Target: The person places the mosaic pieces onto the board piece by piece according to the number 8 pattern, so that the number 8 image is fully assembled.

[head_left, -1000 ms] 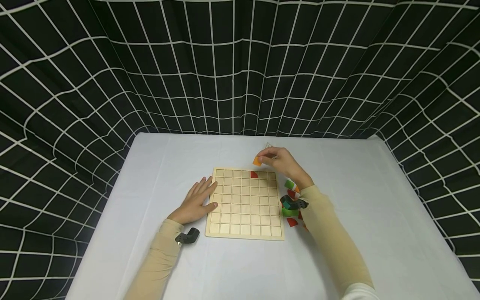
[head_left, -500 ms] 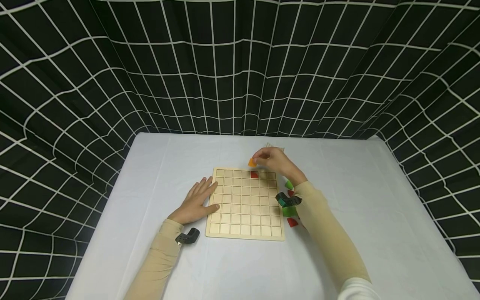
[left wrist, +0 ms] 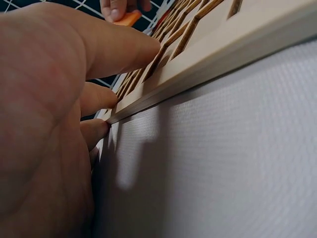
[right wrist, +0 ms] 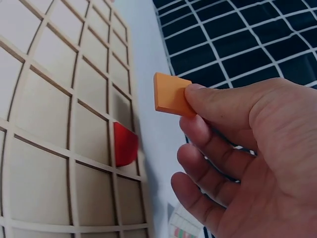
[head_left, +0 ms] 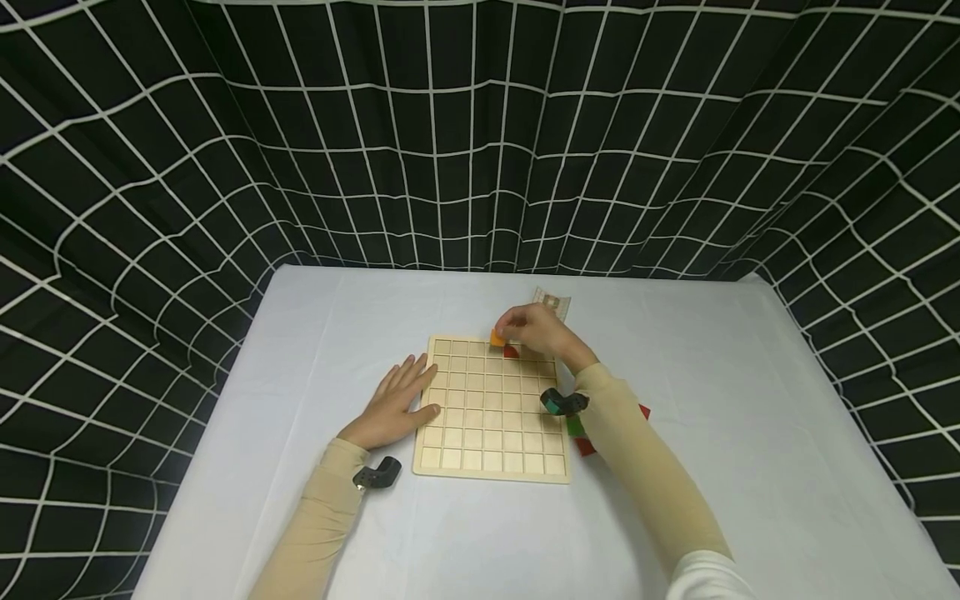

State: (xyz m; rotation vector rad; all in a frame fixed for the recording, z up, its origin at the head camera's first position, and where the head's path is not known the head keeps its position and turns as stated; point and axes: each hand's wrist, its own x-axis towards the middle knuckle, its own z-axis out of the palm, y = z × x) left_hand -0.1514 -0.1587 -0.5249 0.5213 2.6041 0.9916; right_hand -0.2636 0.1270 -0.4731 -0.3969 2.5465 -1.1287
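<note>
- A white table (head_left: 337, 317) lies under everything.
- A wooden board (head_left: 483, 417) with little squares sits in the middle.
- The left hand (head_left: 393, 404) is at the board's 9 o'clock side, fingers straight and a bit spread, thumb touching the edge.
- The right hand (head_left: 534, 329) is near 1 o'clock, thumb and first finger pinching an orange piece (right wrist: 172, 94).
- A printed paper (head_left: 553, 302) lies beyond that hand, at 1 o'clock.
- A green piece (head_left: 575, 427) is just past 3 o'clock, partly hidden by the sleeve (head_left: 637, 454).
- The orange piece is held up by the board's 12 o'clock edge.
- A red piece (right wrist: 125, 144) sits in a far-row square, between 12 and 1.
</note>
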